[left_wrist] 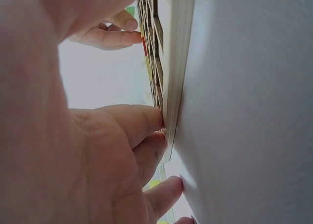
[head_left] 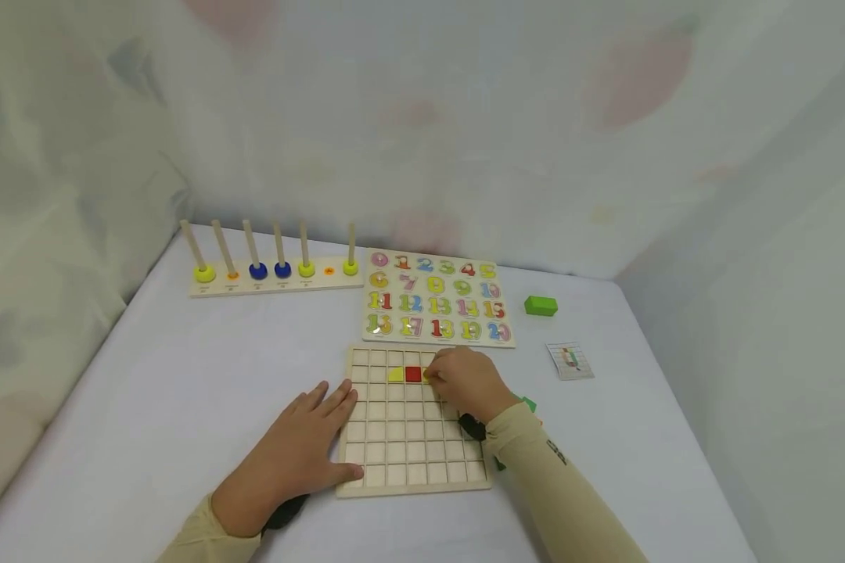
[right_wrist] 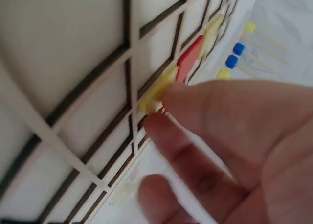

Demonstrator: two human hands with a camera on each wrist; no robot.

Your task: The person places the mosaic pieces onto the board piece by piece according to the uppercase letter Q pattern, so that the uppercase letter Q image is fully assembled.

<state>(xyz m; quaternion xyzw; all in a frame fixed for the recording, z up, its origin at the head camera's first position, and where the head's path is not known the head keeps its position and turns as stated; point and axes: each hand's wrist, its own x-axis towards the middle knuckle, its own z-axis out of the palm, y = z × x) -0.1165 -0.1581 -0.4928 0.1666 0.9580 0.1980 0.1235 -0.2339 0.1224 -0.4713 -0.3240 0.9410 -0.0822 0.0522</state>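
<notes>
A wooden grid board lies on the white cloth. Near its far edge, a yellow piece with a rounded corner and a red square tile sit in neighbouring cells. My right hand pinches a second yellow piece between thumb and index finger at the cell right of the red tile; fingers cover part of it. The left hand rests with spread fingers on the board's left side, thumb by the near left corner. In the left wrist view, its fingertips touch the board's edge.
Beyond the board lies a number puzzle; left of it stands a peg counter with yellow and blue rings. A green block and a picture card lie to the right. Green pieces show partly behind the right forearm.
</notes>
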